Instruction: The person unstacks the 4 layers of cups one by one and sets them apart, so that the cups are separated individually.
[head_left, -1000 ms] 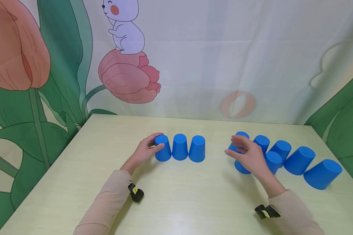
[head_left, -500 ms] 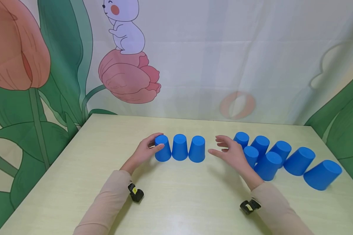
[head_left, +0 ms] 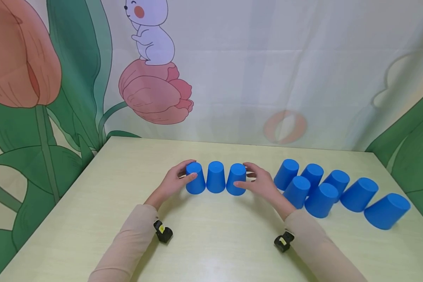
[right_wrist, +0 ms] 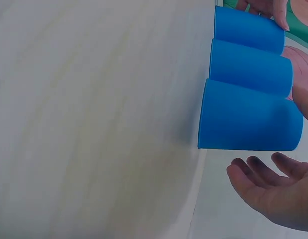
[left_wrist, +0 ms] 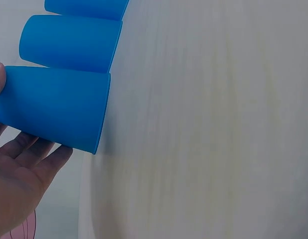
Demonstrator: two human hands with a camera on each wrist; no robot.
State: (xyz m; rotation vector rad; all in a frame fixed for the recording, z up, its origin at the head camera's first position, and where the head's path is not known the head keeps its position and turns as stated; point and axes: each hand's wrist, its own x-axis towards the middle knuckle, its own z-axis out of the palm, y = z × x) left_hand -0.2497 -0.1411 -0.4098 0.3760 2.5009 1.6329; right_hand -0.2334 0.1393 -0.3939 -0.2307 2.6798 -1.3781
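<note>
Three blue cups stand upside down in a row on the table. My left hand grips the left cup, thumb across its front and fingers round its outer side; the left wrist view shows the fingers along this cup. The middle cup stands between the other two, untouched. Around the right cup my right hand is spread, its thumb overlapping the front. In the right wrist view the fingers are a little apart from that cup.
Several more upside-down blue cups stand in a loose group at the table's right, close by my right forearm. The pale wooden table ends at the back against a printed curtain.
My right hand has moved left from the right-hand group of cups to the row's right cup. The left hand stays on the left cup.
</note>
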